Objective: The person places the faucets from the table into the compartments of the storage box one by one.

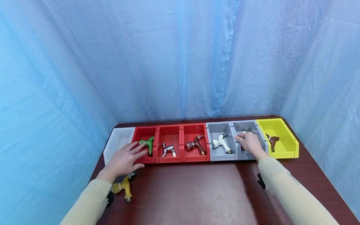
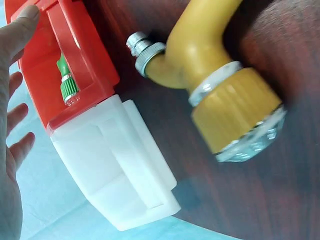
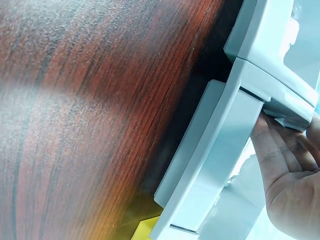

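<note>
My left hand [image 1: 123, 160] is spread with straight fingers over the white bin [image 1: 108, 149] and the leftmost red bin [image 1: 144, 160]. Below its fingertips a green tap [image 1: 150, 145] lies in that red bin; whether they touch is unclear. A yellow tap [image 2: 200, 45] rests on the table beside the left wrist. At the right, my right hand [image 1: 251, 144] reaches into a grey bin [image 3: 235, 125] and grips its side wall, fingers inside, thumb at the wall's top. A tap, white where it shows [image 3: 242, 160], lies in this bin, mostly hidden by the hand.
The bins stand side by side along the table's back edge. A chrome tap [image 1: 168, 150] and a brown tap [image 1: 196, 144] lie in red bins. The other grey bin holds a white tap [image 1: 222, 143]; the yellow bin [image 1: 284, 154] holds a brown one [image 1: 272, 142]. Blue curtains [image 1: 180, 62] surround the table.
</note>
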A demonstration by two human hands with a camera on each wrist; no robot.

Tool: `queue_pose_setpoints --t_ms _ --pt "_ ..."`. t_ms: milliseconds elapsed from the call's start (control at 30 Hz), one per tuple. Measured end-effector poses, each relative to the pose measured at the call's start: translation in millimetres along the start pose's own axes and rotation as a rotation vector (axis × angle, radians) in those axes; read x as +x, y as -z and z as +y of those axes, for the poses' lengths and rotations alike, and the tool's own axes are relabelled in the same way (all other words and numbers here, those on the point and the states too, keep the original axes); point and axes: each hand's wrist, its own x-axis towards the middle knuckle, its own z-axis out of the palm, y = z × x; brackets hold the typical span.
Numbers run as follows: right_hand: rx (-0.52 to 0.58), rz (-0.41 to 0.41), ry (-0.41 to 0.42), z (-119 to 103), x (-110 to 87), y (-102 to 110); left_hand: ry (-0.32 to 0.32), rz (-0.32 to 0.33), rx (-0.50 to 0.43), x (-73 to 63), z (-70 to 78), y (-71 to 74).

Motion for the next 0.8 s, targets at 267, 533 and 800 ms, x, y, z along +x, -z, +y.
queue_pose_setpoints --t_ms 267,533,800 --pt "0.006 -0.014 -0.014 0 -0.6 1 0.105 -0.083 -0.055 -22.6 16.9 -3.7" --pt "-0.003 -0.012 -0.021 0 0.3 1 0.222 -0.220 -0.145 -45.8 35.4 -7.5" --pt "-0.019 -0.002 -0.017 1 2.6 -2 0.365 -0.291 -0.218 -66.8 48.5 -19.1"
